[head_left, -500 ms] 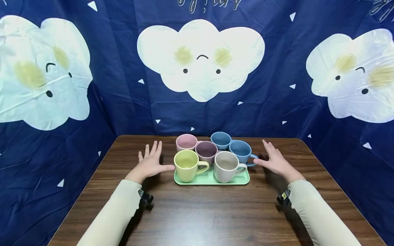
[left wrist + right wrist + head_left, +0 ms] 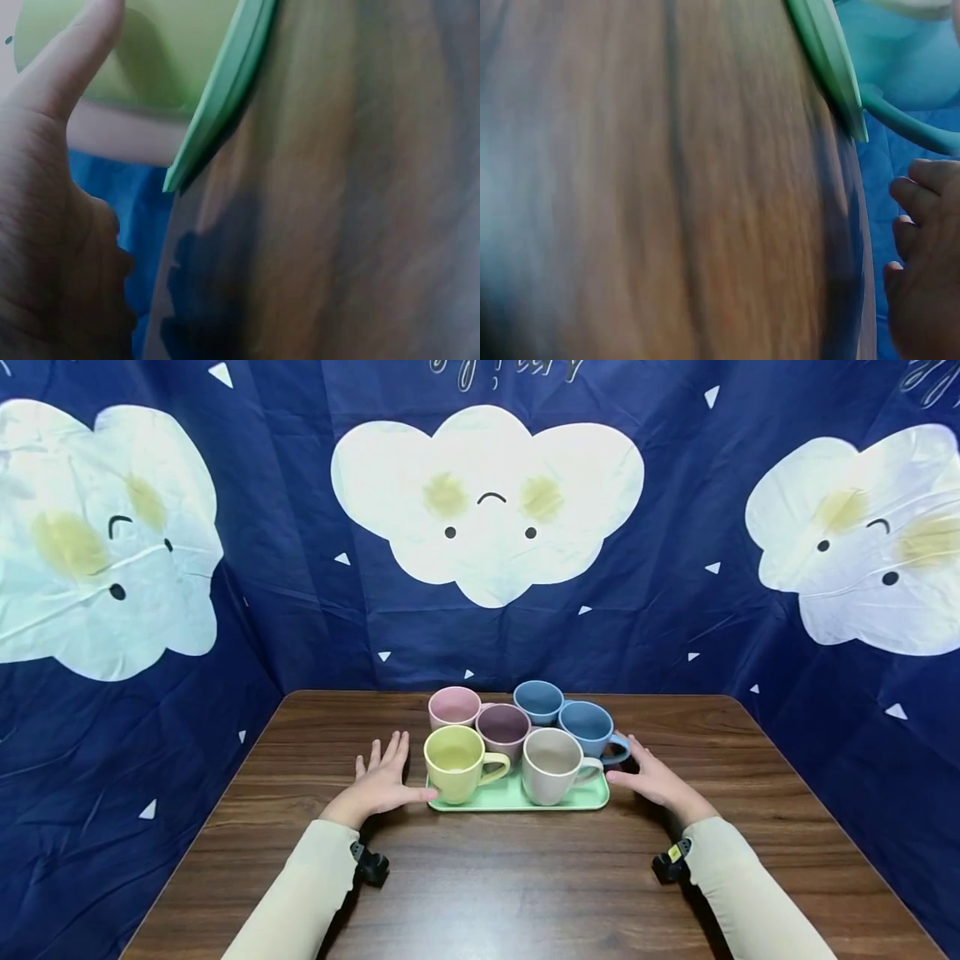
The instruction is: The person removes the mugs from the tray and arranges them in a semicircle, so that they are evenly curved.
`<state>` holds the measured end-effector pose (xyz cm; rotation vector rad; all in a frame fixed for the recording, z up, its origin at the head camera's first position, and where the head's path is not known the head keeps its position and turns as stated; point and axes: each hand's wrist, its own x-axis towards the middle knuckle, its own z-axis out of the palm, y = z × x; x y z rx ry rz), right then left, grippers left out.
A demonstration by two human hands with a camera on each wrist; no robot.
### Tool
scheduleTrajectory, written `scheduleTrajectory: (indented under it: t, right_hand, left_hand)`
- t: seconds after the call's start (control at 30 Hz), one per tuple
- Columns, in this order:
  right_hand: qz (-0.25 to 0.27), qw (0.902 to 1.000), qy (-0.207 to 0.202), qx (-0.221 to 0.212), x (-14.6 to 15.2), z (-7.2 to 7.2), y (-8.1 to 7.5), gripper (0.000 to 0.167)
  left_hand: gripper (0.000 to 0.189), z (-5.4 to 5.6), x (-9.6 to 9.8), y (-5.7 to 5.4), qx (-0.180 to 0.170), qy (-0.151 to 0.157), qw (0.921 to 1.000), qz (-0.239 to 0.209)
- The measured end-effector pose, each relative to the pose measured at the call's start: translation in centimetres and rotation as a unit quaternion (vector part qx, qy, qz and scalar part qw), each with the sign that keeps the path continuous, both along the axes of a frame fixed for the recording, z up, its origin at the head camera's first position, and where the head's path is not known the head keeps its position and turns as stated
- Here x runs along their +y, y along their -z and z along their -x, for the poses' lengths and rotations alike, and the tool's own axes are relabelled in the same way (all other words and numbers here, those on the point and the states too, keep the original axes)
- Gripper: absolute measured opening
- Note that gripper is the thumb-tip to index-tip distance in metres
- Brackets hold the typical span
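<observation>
Your left hand [image 2: 375, 789] is at the left end of a green tray [image 2: 504, 797], fingers straight and spread, grasping nothing. Its thumb points inward, across the lower side of the yellow cup [image 2: 450, 783] and the tray's front left corner. You cannot confirm contact from the head or left wrist view.

Your right hand [image 2: 660, 779] is at the tray's right end, fingers extended, also released. Its thumb points at the tray's edge; its fingertips run partly behind the handle of the front blue cup [image 2: 587, 728]. Touch cannot be told here either.

The tray lies lengthwise before you, on the far part of the wooden table [image 2: 495, 877], between your two hands. Six cups stand upright close together there: yellow at front left, a pale grey cup [image 2: 546, 778] at front right, a purple cup [image 2: 503, 725] in the middle, a pink cup [image 2: 454, 708] behind at left, a second blue cup [image 2: 538, 702] at the back, and the front blue one at right. The yellow, grey and front blue handles point right.

You wear pale sleeves [image 2: 300, 885] and a small black device [image 2: 371, 865] at each wrist. Navy cloth [image 2: 292, 610] with white clouds [image 2: 491, 552] hangs beyond the table.
</observation>
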<state>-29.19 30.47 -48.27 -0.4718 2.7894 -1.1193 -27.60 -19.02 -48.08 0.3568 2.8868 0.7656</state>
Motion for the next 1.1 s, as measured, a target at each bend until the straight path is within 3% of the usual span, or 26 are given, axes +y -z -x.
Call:
scheduleTrajectory:
  t: [0.17,0.27,0.47,0.67,1.0,1.1]
  right_hand:
    - [0.030,0.9985,-0.043,0.011,-0.3,0.3,0.8,0.092]
    - [0.014,0.9974,-0.066,0.026,-0.5,0.3,1.2,0.093]
    - [-0.046,0.9959,-0.074,0.027,-0.9,-0.2,1.6,0.098]
    - [-0.050,0.9956,-0.071,0.035,-0.9,-0.5,1.5,0.090]
    - [-0.043,0.9957,-0.072,0.038,-1.3,-0.3,1.8,0.090]
    - [-0.038,0.9954,-0.077,0.042,-1.9,-0.3,2.1,0.093]
  left_hand:
    - [0.134,-0.3,0.9,0.8,-0.025,0.009,0.9996,-0.003]
    - [0.133,-0.6,1.4,1.2,-0.024,0.009,0.9997,0.003]
    - [0.129,-1.1,2.4,0.9,-0.015,0.016,0.9996,0.017]
    - [0.122,-1.2,2.6,0.7,-0.010,0.019,0.9996,0.018]
    - [0.127,-1.1,1.9,2.0,0.002,0.023,0.9997,0.006]
    - [0.128,-1.4,1.5,1.4,0.003,0.019,0.9998,-0.008]
